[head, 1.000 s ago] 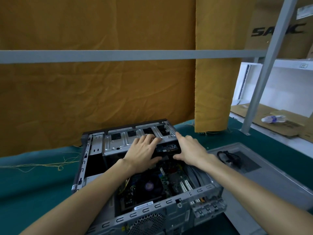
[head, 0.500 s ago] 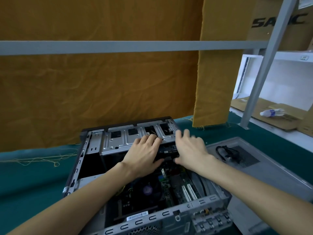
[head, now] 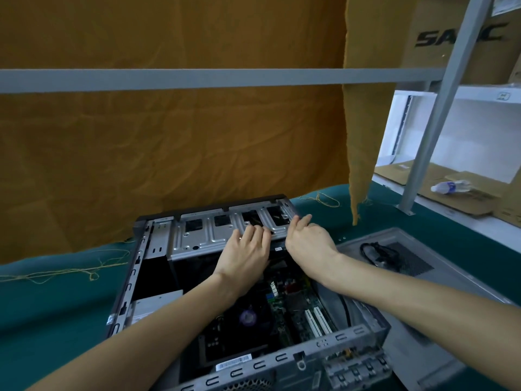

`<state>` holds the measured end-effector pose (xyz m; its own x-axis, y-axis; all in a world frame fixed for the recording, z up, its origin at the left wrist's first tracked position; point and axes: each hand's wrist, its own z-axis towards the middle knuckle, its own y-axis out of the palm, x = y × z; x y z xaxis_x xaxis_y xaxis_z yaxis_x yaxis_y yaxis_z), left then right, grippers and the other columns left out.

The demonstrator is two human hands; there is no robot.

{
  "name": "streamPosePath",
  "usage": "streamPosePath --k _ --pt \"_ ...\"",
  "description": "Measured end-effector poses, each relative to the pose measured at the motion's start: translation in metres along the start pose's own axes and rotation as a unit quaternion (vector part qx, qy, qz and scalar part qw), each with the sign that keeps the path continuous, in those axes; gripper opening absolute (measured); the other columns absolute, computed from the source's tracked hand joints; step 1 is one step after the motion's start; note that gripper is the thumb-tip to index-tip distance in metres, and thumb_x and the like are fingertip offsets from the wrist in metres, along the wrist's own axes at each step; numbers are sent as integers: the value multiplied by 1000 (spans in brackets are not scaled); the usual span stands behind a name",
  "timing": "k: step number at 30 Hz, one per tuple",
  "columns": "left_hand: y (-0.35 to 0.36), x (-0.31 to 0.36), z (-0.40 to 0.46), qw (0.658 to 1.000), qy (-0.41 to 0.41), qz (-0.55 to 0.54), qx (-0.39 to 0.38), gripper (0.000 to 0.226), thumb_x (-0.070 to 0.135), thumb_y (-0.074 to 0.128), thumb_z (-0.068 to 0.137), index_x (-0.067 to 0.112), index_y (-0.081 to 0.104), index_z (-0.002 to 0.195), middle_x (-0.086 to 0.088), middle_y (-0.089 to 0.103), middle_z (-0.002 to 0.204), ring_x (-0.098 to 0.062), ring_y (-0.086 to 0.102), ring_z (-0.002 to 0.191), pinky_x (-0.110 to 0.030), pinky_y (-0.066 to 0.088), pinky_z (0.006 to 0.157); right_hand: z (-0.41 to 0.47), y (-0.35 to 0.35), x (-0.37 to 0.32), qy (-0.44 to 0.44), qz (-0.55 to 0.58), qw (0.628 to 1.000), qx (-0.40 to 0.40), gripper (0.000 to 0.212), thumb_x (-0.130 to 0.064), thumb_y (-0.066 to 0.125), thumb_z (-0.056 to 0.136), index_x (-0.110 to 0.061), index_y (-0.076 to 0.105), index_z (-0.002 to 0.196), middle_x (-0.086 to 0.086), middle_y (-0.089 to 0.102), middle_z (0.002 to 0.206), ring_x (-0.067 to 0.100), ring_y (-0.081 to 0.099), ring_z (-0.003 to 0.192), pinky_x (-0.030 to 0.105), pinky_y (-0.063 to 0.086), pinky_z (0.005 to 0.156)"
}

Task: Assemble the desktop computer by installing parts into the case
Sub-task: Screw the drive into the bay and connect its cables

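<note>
Steel drive cage (head: 225, 232) sits rigid at the far end of the open case (head: 135, 280) on the green desk (head: 50, 306). My left hand (head: 245, 255) presses flat on it, fingers loose; my right hand (head: 307, 238) hovers, half-curled, holding nothing. Edges likely sharp; I'd hold the flat rim.

Left hand (head: 244, 256) flat, right hand (head: 306, 239) edge-on, fingers extended.

I read only one marking: black letters "SA", a hidden letter, then "C" on the cardboard box (head: 448, 38) upper right. A barcode sticker (head: 233, 363) on the case's (head: 135, 277) near rail stays illegible.
</note>
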<state>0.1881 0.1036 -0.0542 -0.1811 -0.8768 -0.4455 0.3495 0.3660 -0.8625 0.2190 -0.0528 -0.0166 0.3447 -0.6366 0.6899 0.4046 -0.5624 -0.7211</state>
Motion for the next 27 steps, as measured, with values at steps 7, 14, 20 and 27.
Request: streamPosePath --k 7,14,20,27 --pt "2 -5 11 993 -63 -96 2 57 39 67 93 15 37 135 -8 45 133 -31 44 120 -42 41 96 32 -4 29 51 348 930 -109 96 -41 85 81 -9 27 150 21 43 139 34 64 108 36 51 75" --pt "4 -12 7 989 -61 -129 -40 78 53 48 103 10 15 160 -24 25 162 -39 23 151 -46 28 122 16 12 21 74 410 906 -78 108 -22 78 90 -18 0 165 15 68 113 29 67 88 36 51 66" --pt "-4 0 -7 995 -44 -92 -15 77 54 44 103 5 19 158 -24 31 159 -38 30 148 -44 33 119 -4 20 22 70 445 891 -66 102 -3 70 89 -16 2 164 2 57 80 15 57 62 28 41 44" --pt "-8 0 1 995 -68 -72 3 81 69 62 86 19 32 143 -8 43 132 -30 44 121 -39 43 99 -33 49 48 69 649 753 -80 89 -81 42 90 -33 16 160 3 53 148 23 59 122 40 46 97"
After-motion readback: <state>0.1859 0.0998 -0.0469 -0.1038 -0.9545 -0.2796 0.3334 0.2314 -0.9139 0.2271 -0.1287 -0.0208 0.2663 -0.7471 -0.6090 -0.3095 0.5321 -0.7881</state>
